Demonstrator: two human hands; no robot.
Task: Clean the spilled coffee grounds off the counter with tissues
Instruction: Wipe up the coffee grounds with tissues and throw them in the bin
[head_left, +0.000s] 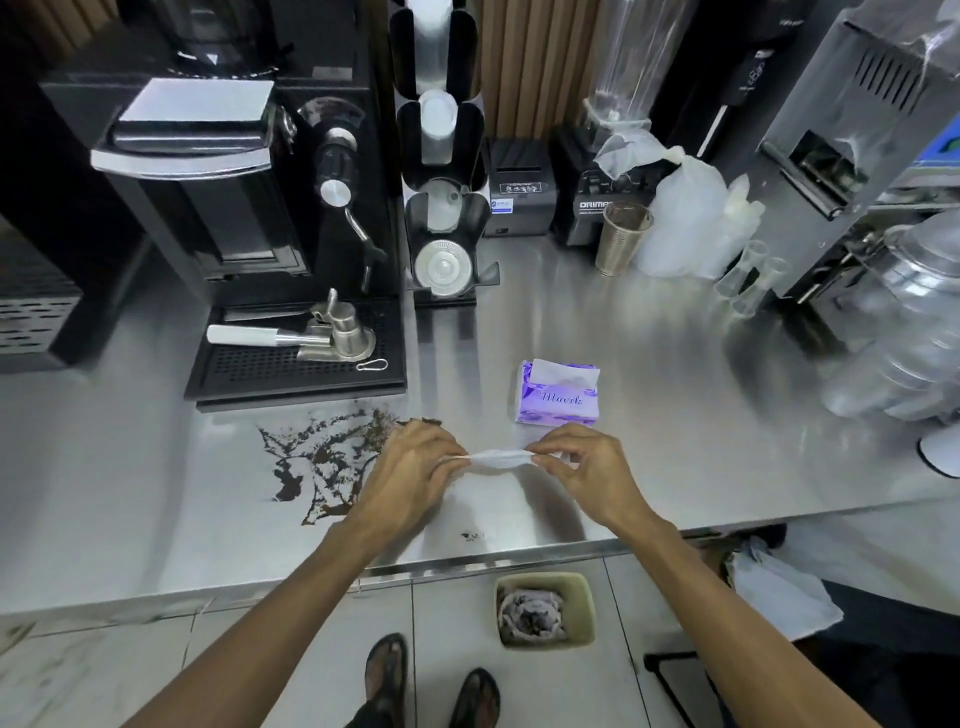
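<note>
We pinch the tissue (501, 458) taut over the counter (675, 415), left hand (415, 462) and right hand (582, 462) each gripping one end, probably shaping a wiping pad for the coffee grounds (322, 462) at nine o'clock.

Both hands hold one white tissue (500, 459) stretched between them above the steel counter (675, 415): the left hand (415, 467) pinches its left end, the right hand (582, 465) its right end. Spilled coffee grounds (322, 462) lie just left of the left hand, near the drip tray (296, 364). A purple tissue pack (558, 392) stands just beyond the hands, and a bin (543, 609) sits on the floor below the counter edge.
</note>
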